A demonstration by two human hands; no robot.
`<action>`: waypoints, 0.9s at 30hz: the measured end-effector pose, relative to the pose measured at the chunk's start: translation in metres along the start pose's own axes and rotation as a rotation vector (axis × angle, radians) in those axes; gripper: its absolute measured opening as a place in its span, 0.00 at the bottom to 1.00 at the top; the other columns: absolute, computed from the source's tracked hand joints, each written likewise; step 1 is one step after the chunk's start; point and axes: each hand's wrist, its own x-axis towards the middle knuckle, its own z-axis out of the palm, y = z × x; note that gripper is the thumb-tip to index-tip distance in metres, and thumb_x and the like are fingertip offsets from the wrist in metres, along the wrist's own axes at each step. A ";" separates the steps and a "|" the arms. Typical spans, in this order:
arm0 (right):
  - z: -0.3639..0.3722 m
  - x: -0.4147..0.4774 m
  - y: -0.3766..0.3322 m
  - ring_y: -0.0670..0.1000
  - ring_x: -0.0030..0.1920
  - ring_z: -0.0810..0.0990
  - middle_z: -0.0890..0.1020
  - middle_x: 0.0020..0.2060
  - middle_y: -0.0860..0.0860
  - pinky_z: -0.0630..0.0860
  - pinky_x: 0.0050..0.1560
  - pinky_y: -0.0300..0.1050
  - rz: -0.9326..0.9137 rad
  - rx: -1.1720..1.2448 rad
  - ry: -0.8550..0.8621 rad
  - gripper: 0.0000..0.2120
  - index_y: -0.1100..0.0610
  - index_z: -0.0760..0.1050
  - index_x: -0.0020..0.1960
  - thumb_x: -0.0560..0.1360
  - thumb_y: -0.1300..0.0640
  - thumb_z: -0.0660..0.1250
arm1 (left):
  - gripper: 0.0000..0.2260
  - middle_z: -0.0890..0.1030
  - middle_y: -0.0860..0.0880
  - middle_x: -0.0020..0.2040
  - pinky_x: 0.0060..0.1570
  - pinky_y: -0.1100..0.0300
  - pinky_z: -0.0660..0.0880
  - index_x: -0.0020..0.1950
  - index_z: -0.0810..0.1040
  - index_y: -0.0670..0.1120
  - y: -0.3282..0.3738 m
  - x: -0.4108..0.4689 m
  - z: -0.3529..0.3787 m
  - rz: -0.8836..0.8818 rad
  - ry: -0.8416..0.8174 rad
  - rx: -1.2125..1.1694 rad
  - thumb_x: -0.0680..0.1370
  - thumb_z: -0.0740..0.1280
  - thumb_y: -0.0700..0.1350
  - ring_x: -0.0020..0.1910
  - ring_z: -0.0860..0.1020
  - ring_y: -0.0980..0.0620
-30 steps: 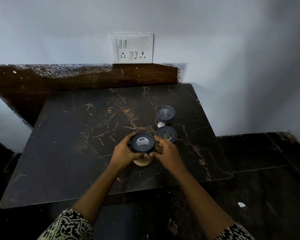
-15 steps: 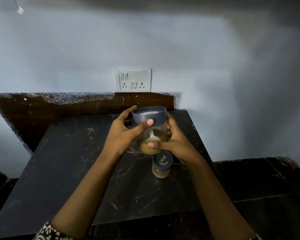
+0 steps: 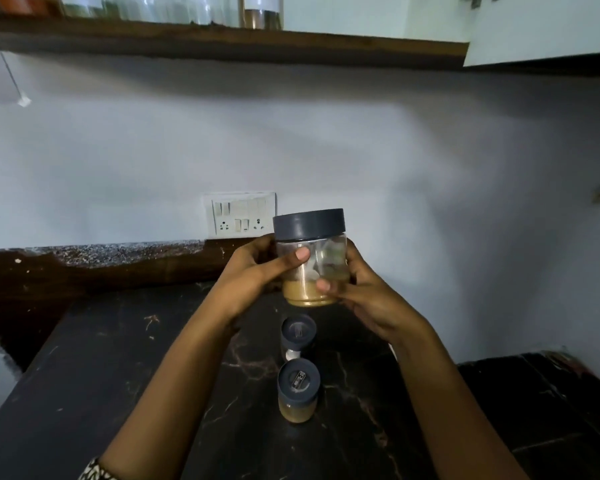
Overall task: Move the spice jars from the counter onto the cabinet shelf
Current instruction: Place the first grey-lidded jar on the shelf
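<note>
We are holding the jar (image 3: 310, 258) upright in mid-air at the centre of the frame, above the counter (image 3: 118, 375) and well below the shelf (image 3: 222, 43). Its grey lid is on and tan powder is filling the bottom part. What looks like a small white scoop is lying inside. The left hand (image 3: 253, 271) is wrapping the jar's left side, with the thumb pressing across the clear wall. The right hand (image 3: 357, 292) is cupping the right side and lower edge, fingers curled round it. Both hands are gripping the jar.

Directly below, at lower centre, the far jar (image 3: 298, 336) and the near jar (image 3: 298, 393) are standing on the counter, one behind the other, both lidded.

The shelf is running across the top of the frame, with glassware (image 3: 153, 8) standing on its upper-left stretch.

We are judging the step in hand to be the lift of one jar toward the shelf, with two jars not yet moved. The next move is calling for a much higher raise, keeping the jar upright and clearing the shelf's front edge. The jar then needs setting down beside the glassware. We cannot tell how much room is free there, since the frame is cutting off the shelf top.
</note>
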 end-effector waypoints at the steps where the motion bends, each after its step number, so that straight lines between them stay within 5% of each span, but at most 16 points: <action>1: -0.004 0.003 -0.002 0.51 0.61 0.77 0.78 0.60 0.47 0.76 0.60 0.51 -0.006 0.002 0.016 0.37 0.43 0.65 0.67 0.61 0.51 0.76 | 0.26 0.83 0.47 0.55 0.54 0.51 0.79 0.62 0.77 0.45 0.002 0.004 0.005 0.006 -0.011 -0.008 0.66 0.72 0.52 0.54 0.82 0.49; 6: -0.016 0.018 -0.012 0.43 0.54 0.80 0.78 0.53 0.38 0.77 0.56 0.39 -0.121 -0.134 0.210 0.42 0.41 0.59 0.67 0.62 0.55 0.79 | 0.24 0.84 0.51 0.50 0.49 0.59 0.80 0.59 0.76 0.48 0.006 0.032 0.039 0.043 0.011 0.090 0.66 0.75 0.52 0.49 0.83 0.54; 9: -0.034 0.021 -0.022 0.40 0.54 0.77 0.73 0.53 0.34 0.76 0.54 0.35 -0.121 -0.177 0.189 0.44 0.39 0.55 0.68 0.60 0.49 0.77 | 0.23 0.85 0.46 0.47 0.50 0.54 0.80 0.53 0.80 0.44 0.011 0.053 0.046 0.056 0.031 0.088 0.63 0.79 0.52 0.48 0.84 0.49; 14: -0.069 0.022 -0.035 0.47 0.56 0.81 0.81 0.54 0.44 0.79 0.52 0.40 -0.068 0.082 0.020 0.29 0.44 0.67 0.65 0.68 0.56 0.73 | 0.15 0.85 0.44 0.48 0.44 0.53 0.82 0.53 0.80 0.42 0.011 0.073 0.050 0.039 -0.091 -0.188 0.68 0.73 0.44 0.47 0.84 0.46; 17: -0.079 0.028 -0.035 0.48 0.51 0.83 0.84 0.49 0.46 0.80 0.49 0.42 -0.077 0.125 0.063 0.25 0.45 0.71 0.60 0.66 0.58 0.74 | 0.17 0.84 0.44 0.51 0.49 0.51 0.80 0.57 0.79 0.42 0.009 0.079 0.069 0.066 -0.060 -0.247 0.70 0.72 0.43 0.50 0.83 0.46; 22: -0.083 0.030 -0.042 0.35 0.43 0.82 0.81 0.48 0.42 0.77 0.40 0.29 -0.182 0.054 0.206 0.27 0.47 0.68 0.62 0.67 0.59 0.73 | 0.20 0.85 0.44 0.52 0.54 0.50 0.79 0.60 0.78 0.44 0.009 0.086 0.089 0.154 0.008 -0.173 0.70 0.72 0.48 0.52 0.83 0.45; 25: -0.090 0.030 -0.042 0.43 0.55 0.80 0.79 0.56 0.44 0.78 0.50 0.36 -0.156 -0.019 0.176 0.37 0.45 0.64 0.68 0.61 0.48 0.74 | 0.14 0.86 0.45 0.48 0.49 0.52 0.80 0.53 0.81 0.46 0.008 0.094 0.091 0.142 -0.025 -0.279 0.69 0.69 0.47 0.47 0.84 0.47; 27: -0.098 0.030 -0.044 0.48 0.58 0.79 0.79 0.57 0.46 0.78 0.55 0.42 -0.119 0.027 0.136 0.34 0.44 0.67 0.66 0.61 0.47 0.72 | 0.14 0.86 0.46 0.47 0.47 0.52 0.81 0.48 0.84 0.46 0.007 0.100 0.092 0.135 -0.059 -0.386 0.66 0.73 0.50 0.45 0.84 0.49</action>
